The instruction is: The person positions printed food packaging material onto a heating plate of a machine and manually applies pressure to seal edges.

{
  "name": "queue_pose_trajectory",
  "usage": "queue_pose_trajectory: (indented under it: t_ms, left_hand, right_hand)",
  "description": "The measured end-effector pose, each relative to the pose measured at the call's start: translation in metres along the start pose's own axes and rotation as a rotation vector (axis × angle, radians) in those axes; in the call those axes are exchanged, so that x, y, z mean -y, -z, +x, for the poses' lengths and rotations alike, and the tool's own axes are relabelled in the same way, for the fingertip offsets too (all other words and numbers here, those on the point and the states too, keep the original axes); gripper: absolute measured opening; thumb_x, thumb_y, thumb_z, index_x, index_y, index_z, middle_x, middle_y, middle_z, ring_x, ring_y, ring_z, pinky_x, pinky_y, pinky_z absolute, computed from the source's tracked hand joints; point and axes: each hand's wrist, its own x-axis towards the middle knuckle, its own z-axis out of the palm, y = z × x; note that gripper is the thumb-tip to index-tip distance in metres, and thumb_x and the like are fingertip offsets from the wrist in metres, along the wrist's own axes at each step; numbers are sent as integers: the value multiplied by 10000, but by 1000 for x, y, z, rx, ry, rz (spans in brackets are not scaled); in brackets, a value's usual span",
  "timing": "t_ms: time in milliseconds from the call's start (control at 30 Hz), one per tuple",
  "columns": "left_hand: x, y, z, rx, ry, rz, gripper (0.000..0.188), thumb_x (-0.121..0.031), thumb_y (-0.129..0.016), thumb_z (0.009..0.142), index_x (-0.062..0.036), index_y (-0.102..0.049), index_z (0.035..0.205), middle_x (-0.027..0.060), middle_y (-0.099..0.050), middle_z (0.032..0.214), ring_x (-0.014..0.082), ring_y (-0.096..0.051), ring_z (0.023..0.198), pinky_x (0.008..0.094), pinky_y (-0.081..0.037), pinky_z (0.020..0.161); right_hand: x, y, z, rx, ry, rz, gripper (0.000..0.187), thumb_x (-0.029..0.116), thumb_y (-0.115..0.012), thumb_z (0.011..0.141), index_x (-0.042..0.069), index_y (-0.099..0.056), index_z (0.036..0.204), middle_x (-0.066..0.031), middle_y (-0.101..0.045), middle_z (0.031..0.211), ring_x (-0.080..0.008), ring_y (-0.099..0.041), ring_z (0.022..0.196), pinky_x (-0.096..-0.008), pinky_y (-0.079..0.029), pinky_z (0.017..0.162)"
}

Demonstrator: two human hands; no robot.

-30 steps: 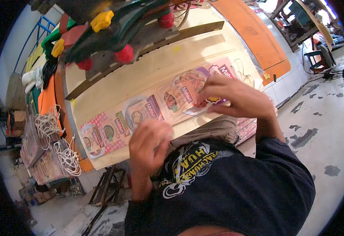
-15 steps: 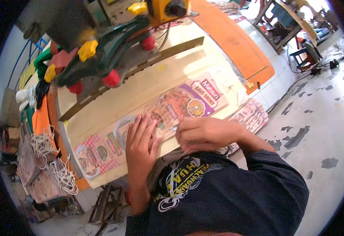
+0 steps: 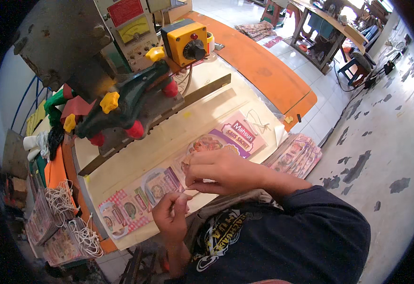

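A long printed plastic strip (image 3: pixel 126 208), with food pictures and a pink-and-purple end, lies lengthwise on the cream board (image 3: pixel 145 156) before me. A thin string loop shows at its far right end. My right hand (image 3: pixel 226 170) is closed over the middle of the strip, fingers bent and thumb tucked toward them. Close beside it, at the strip's near edge, my left hand (image 3: pixel 171 217) is closed too, thumb against curled fingers. The fingertips of both hands nearly meet; whatever they pinch is too small or hidden to make out.
A dark green press machine (image 3: pixel 136 99) with yellow knobs and a long metal bar (image 3: pixel 202 94) stands beyond the strip. A yellow control box (image 3: pixel 183 42) sits behind it. Printed packs (image 3: pixel 296 154) are stacked at right; more packs with white strings (image 3: pixel 81 236) hang at left.
My left hand has lifted off the strip from lying flat, moved nearer me and curled closed. My right hand has shifted left and away from me over the strip. The view has tilted.
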Motion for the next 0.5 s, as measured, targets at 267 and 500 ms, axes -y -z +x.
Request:
queue_pose_trajectory:
  t_ms: [267, 500]
  left_hand:
    - [18, -22, 21, 191, -357, 78, 292, -102, -683, 937, 4, -631, 1204, 166, -664, 1164, 245, -644, 1045, 365, -526, 836]
    - [9, -27, 11, 287, -406, 57, 332, -206, -735, 954, 5, -673, 1203, 150, -696, 999, 260, -706, 901, 370, -542, 779]
  right_hand:
    - [10, 17, -1, 138, -82, 308, 129, 145, -740, 921, 63, -652, 967, -84, -615, 820, -268, -641, 716, -393, -497, 630]
    - [13, 10, 9, 38, 2, 314, 80, 26, -738, 905, 36, -705, 976, -97, -672, 825, -239, -666, 716, -333, -507, 643]
